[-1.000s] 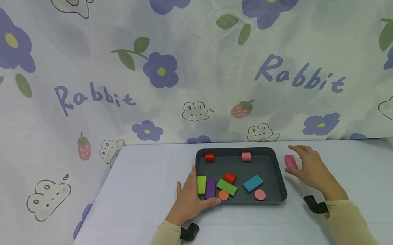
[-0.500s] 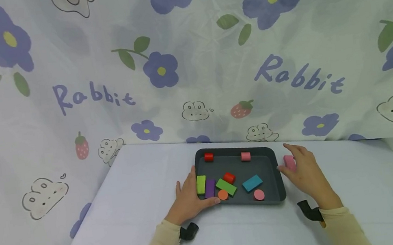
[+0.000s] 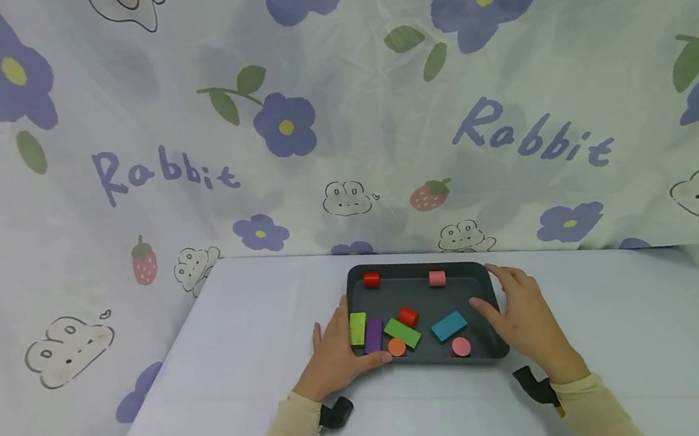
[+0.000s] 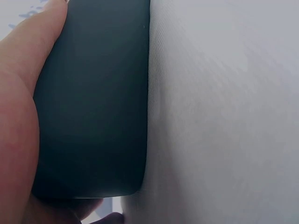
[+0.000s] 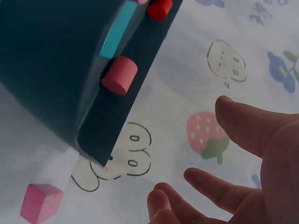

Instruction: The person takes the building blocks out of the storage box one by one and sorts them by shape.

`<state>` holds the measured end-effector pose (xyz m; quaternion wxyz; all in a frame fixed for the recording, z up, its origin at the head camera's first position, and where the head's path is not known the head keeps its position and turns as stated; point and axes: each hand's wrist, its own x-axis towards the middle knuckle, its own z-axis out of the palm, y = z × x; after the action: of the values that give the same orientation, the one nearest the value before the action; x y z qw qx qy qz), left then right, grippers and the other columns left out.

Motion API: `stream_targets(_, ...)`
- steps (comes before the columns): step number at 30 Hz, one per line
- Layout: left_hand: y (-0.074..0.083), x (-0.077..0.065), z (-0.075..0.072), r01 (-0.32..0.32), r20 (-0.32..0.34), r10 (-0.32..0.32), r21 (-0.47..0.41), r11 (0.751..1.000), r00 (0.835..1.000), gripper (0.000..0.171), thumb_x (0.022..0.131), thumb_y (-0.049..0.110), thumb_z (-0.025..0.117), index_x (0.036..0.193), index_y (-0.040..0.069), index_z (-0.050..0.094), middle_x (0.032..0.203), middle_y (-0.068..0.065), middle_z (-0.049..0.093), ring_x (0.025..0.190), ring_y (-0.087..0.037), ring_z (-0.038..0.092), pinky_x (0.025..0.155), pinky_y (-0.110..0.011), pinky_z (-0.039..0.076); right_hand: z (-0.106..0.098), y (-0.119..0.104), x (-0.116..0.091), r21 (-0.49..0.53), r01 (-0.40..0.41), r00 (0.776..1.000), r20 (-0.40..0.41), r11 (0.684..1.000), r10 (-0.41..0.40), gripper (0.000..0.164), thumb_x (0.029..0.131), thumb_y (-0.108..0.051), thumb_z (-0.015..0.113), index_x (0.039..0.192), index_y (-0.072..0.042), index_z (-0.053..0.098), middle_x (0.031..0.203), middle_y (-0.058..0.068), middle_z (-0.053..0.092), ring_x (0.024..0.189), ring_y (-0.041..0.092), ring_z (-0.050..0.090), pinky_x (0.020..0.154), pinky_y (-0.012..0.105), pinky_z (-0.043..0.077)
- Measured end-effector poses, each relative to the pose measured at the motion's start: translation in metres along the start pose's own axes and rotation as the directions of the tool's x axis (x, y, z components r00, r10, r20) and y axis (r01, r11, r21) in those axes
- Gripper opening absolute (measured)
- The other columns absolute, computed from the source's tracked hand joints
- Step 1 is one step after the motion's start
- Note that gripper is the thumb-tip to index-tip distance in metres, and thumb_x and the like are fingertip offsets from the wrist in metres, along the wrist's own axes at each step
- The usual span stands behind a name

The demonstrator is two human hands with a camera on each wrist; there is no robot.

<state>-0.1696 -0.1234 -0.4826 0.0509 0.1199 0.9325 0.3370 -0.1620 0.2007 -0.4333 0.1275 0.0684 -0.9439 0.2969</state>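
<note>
1. One dark tray [image 3: 421, 296] with coloured blocks [image 3: 449, 326] inside sits on the table [image 3: 250, 317].
2. The left hand [image 3: 336, 361] grips its near left corner.
3. The right hand [image 3: 525, 313], fingers parted, holding nothing, hovers at its right edge.
4. A pink block [image 5: 41, 204] lies outside it.

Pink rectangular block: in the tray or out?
Out: the right wrist view shows the pink block apart from the tray; in the head view, the right hand hides it.
</note>
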Motion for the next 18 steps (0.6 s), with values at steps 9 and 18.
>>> stream_targets(9, 0.0, 0.001, 0.0, 0.001, -0.001, -0.001, 0.003, 1.0, 1.0, 0.13, 0.075, 0.067, 0.077, 0.161, 0.001, 0.004, 0.164, -0.017, 0.023, 0.15, -0.035, 0.025, 0.117, -0.067, -0.004, 0.014, -0.007, -0.002, 0.033, 0.051, 0.999, 0.011, 0.998, -0.051, 0.067, 0.095, -0.034, 0.071, 0.143, 0.005, 0.048, 0.137, 0.034, 0.048, 0.127, 0.05, 0.046, 0.1, 0.066, 0.042)
stream_targets(18, 0.001, 0.002, 0.0, 0.005, -0.002, -0.005, 0.005, 1.0, 1.0, 0.13, 0.075, 0.067, 0.077, 0.161, 0.002, 0.004, 0.164, -0.017, 0.023, 0.15, -0.035, 0.025, 0.117, -0.066, -0.004, 0.025, -0.015, -0.005, 0.022, 0.037, 0.999, 0.032, 0.999, -0.038, 0.067, 0.095, -0.038, 0.07, 0.142, 0.006, 0.05, 0.136, 0.032, 0.05, 0.126, 0.048, 0.047, 0.099, 0.064, 0.045)
